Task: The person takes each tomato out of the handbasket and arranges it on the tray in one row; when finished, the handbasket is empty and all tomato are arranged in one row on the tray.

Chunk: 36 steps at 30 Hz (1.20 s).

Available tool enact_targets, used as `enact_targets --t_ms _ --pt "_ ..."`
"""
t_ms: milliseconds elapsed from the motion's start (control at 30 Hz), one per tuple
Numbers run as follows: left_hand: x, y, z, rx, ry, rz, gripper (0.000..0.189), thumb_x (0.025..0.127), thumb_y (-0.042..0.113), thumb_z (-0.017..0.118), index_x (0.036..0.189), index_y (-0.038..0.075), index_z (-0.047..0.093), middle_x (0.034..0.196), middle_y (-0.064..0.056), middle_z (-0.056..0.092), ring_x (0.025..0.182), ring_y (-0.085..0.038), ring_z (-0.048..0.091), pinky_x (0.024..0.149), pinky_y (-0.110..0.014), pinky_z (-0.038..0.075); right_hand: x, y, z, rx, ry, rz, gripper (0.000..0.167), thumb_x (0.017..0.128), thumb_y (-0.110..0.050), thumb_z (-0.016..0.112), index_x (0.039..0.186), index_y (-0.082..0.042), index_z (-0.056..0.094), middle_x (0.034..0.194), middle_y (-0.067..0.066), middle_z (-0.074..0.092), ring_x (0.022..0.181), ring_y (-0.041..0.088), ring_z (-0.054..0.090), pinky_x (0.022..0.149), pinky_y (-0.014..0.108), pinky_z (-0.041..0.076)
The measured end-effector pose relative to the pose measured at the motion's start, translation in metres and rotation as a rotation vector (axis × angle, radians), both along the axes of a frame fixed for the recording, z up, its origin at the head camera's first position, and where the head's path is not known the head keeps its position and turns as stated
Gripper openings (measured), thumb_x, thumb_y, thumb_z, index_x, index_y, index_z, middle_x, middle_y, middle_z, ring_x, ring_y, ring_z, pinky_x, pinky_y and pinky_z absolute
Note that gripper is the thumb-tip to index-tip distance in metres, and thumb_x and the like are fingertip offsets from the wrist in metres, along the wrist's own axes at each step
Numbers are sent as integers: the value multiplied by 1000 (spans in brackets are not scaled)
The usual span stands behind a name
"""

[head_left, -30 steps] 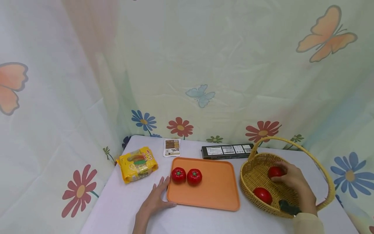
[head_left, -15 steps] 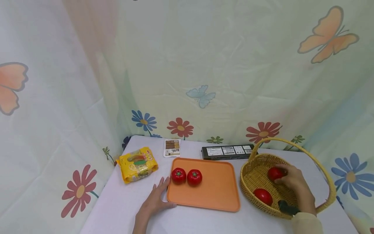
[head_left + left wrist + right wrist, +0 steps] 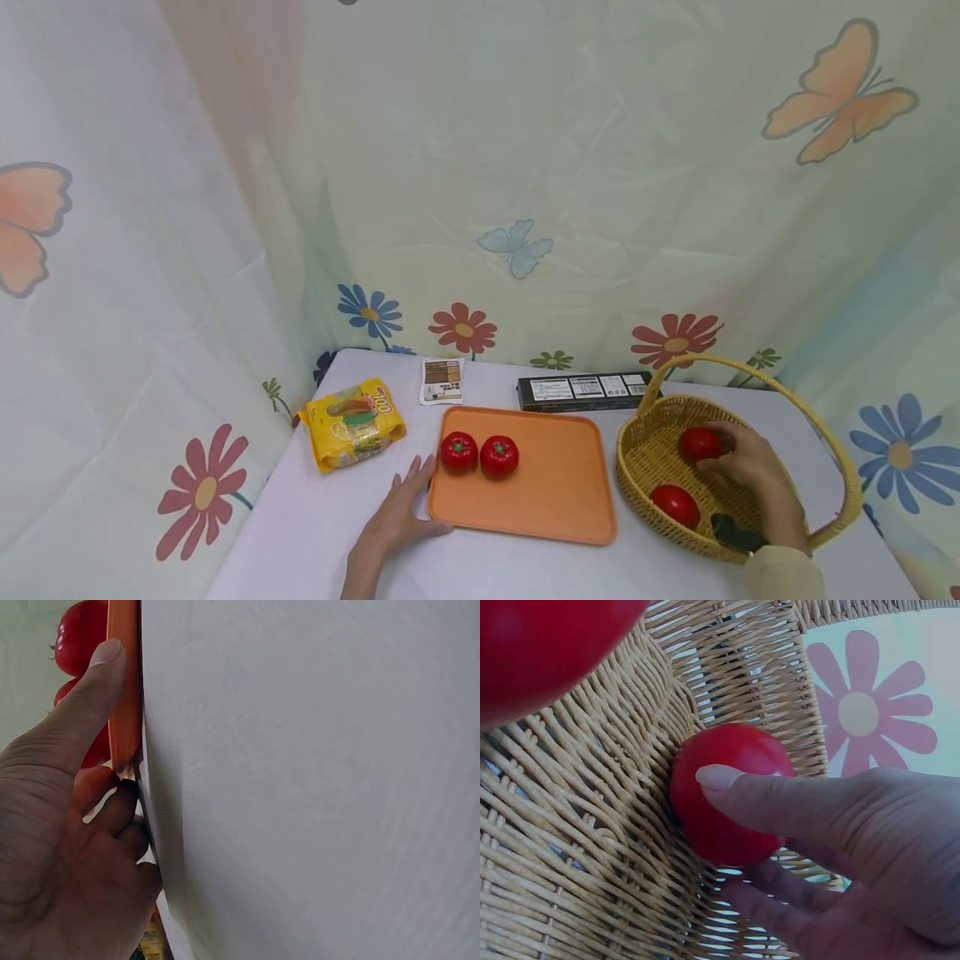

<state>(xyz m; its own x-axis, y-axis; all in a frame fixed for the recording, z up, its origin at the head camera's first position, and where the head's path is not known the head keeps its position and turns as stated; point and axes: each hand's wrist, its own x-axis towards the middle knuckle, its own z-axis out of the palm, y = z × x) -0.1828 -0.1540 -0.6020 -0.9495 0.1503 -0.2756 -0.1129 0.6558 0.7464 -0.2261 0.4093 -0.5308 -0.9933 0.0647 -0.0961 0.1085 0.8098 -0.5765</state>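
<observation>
My right hand (image 3: 746,462) is inside the wicker basket (image 3: 637,487), gripping a red tomato (image 3: 731,795). In the right wrist view the thumb lies over the tomato and the other fingers are lower, partly hidden. Another tomato (image 3: 675,506) lies closer to the basket's front, beside a dark green object (image 3: 735,532) partly covered by my wrist. At the orange tray (image 3: 558,483), my left hand (image 3: 397,517) spans the front left corner with fingers extended; its thumb (image 3: 105,667) touches the rim. Two tomatoes, a left one (image 3: 459,452) and a right one (image 3: 498,457), sit on the tray.
Left of the tray lies a yellow packet (image 3: 354,423). Behind it are a small white-and-brown sachet (image 3: 442,381) and a long black box (image 3: 585,390). The basket's tall handle (image 3: 787,396) arches over my right arm. A patterned curtain (image 3: 420,167) surrounds the table.
My right hand and the tomato it grips have shifted slightly left within the basket. The left hand, the tray and its two tomatoes have stayed put.
</observation>
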Motion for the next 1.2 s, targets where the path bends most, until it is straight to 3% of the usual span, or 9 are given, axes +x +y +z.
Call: enact_targets --t_ms 400,1000,1200 --pt "1 0 1 5 0 3 115 74 36 100 170 26 37 178 -15 24 160 -60 9 122 -83 20 -4 1 -12 -29 -14 -25 78 89 -20 91 140 18 47 136 47 53 123 64 53 101 73 53" --pt "1 2 -1 -8 -5 12 116 73 36 101 170 27 37 178 -14 25 160 -60 10 121 -84 21 2 -4 -9 -56 24 -49 79 89 -22 91 142 18 48 136 46 55 124 62 55 104 74 51" --pt "1 2 -2 -1 -14 14 116 73 36 101 170 28 38 178 -14 25 160 -60 9 121 -83 21 4 -6 -2 -74 -3 -88 85 91 -30 90 145 19 46 137 46 54 122 61 55 103 73 52"
